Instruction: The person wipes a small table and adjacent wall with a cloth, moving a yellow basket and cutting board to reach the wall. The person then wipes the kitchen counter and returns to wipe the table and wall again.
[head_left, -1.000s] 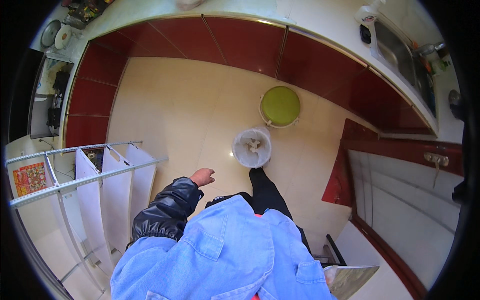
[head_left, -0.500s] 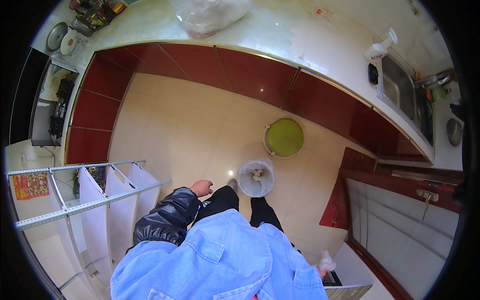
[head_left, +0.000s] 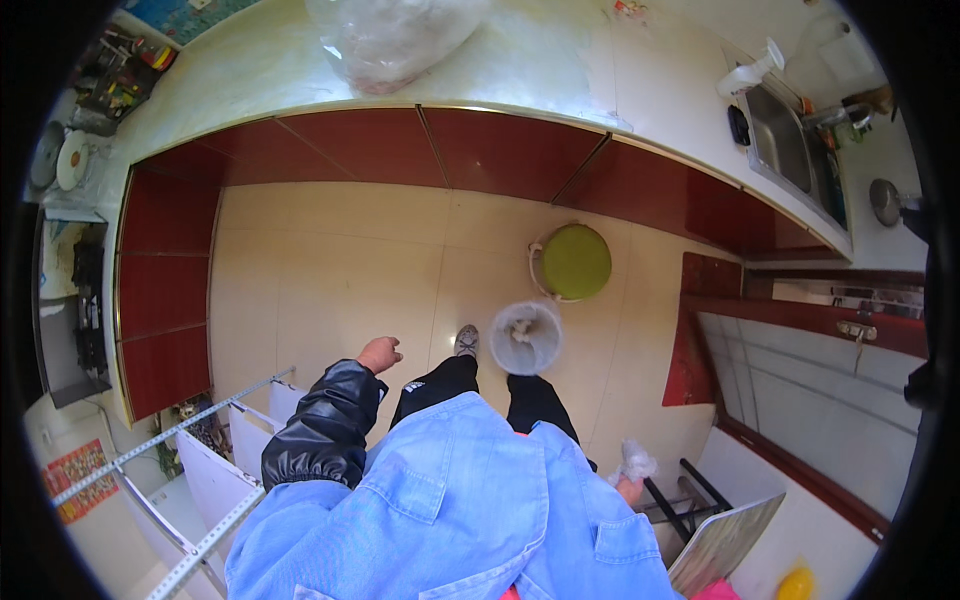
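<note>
My left hand [head_left: 380, 355] hangs over the floor beyond its black sleeve. It holds nothing, and its fingers are loosely bent, with one or two reaching out to the right. At the lower right my right hand [head_left: 630, 489] is closed on a crumpled, whitish see-through plastic bag [head_left: 636, 462], which puffs up above the fingers. The fingers themselves are mostly hidden. In front of my legs stands a white bin [head_left: 527, 360] with a clear liner and some crumpled pale waste inside. Just beyond the bin is a round green-topped bucket [head_left: 575, 262] with a pale handle.
Red cabinets [head_left: 360, 140] under a pale counter [head_left: 230, 90] curve around the far side. A sink [head_left: 780, 140] is at the right. A metal-framed shelf rack [head_left: 230, 440] stands close on my left. A table [head_left: 730, 540] and a red-framed door [head_left: 800, 400] are at the right.
The view has shifted, with the rack sliding lower left and more of the table showing at the right. My right hand with the plastic bag has come farther forward. The left hand stays empty.
</note>
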